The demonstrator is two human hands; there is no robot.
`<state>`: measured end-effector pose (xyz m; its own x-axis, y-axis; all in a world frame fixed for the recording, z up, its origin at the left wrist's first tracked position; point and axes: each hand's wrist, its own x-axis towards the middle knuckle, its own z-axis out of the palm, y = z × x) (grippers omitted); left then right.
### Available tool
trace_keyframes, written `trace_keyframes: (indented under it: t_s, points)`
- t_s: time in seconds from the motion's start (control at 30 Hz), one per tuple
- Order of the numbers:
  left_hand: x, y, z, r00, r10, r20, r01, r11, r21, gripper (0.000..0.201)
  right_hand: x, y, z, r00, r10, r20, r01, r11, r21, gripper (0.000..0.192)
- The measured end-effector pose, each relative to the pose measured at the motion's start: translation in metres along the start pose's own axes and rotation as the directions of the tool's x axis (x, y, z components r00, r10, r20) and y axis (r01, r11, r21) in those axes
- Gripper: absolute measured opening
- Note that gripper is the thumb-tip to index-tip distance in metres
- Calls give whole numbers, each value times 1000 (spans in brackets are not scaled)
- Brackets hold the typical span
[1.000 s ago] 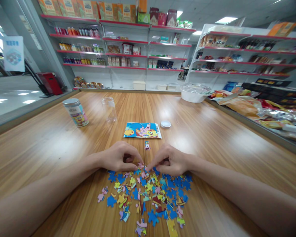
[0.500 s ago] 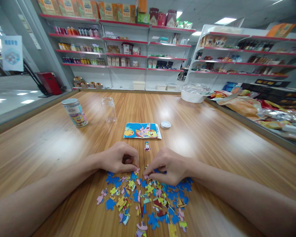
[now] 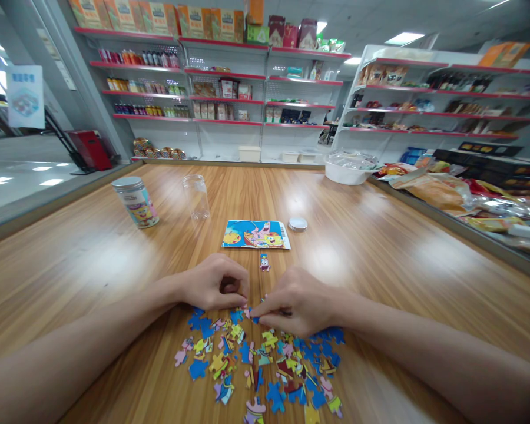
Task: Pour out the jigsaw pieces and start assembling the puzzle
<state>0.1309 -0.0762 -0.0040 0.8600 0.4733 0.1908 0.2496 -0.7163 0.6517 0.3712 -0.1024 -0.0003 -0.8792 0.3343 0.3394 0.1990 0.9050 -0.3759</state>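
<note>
Over the far edge of a loose spread of jigsaw pieces (image 3: 275,396), my left hand (image 3: 212,284) is closed, thumb and forefinger pinching a small pink puzzle piece (image 3: 246,307). Just to its right, my right hand (image 3: 301,301) is also closed in a pinch on a puzzle piece with blue on it (image 3: 255,320), mostly covered by the fingertips. The two pinches are almost touching. Beyond the hands lie a few joined pieces (image 3: 265,263) showing a cartoon face, and behind them the picture card (image 3: 256,234) with cartoon figures in a boat.
A printed can with a grey lid (image 3: 135,203) and a clear jar (image 3: 196,197) stand at the far left of the wooden table (image 3: 159,253). A round lid (image 3: 297,224) lies beside the card. Farther back are a white bowl (image 3: 347,171), packaged snacks (image 3: 441,191) and stocked shelves.
My right hand has moved a little left, bringing its fingertips closer to the left hand's pinch. My left hand stays nearly still. A few pieces near the lower right have shifted slightly.
</note>
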Motion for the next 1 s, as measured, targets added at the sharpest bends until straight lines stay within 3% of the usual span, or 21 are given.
trace_keyframes:
  t_s: [0.2, 0.33, 0.43, 0.57, 0.9, 1.0]
  points:
    - [2, -2, 3, 991, 5, -133, 5, 997, 71, 16, -1, 11, 0, 989, 83, -120, -88, 995, -41, 24]
    - [4, -6, 5, 968, 110, -226, -56, 971, 232, 22, -3, 16, -1, 997, 15, -80, -17, 999, -31, 30]
    - [5, -9, 6, 968, 171, -185, -108, 944, 311, 35, -4, 15, -2, 999, -29, -37, 29, 999, -16, 35]
    - [4, -11, 8, 978, 160, -134, -106, 934, 342, 35, -5, 14, -1, 994, 55, -90, -63, 994, -87, 31]
    - [5, -18, 8, 967, 163, -194, -106, 956, 273, 35, -2, 25, 0, 956, 254, -145, -271, 956, -112, 18]
    - [5, -17, 9, 967, 164, -194, -107, 956, 274, 35, -3, 26, -1, 955, 254, -154, -271, 957, -106, 19]
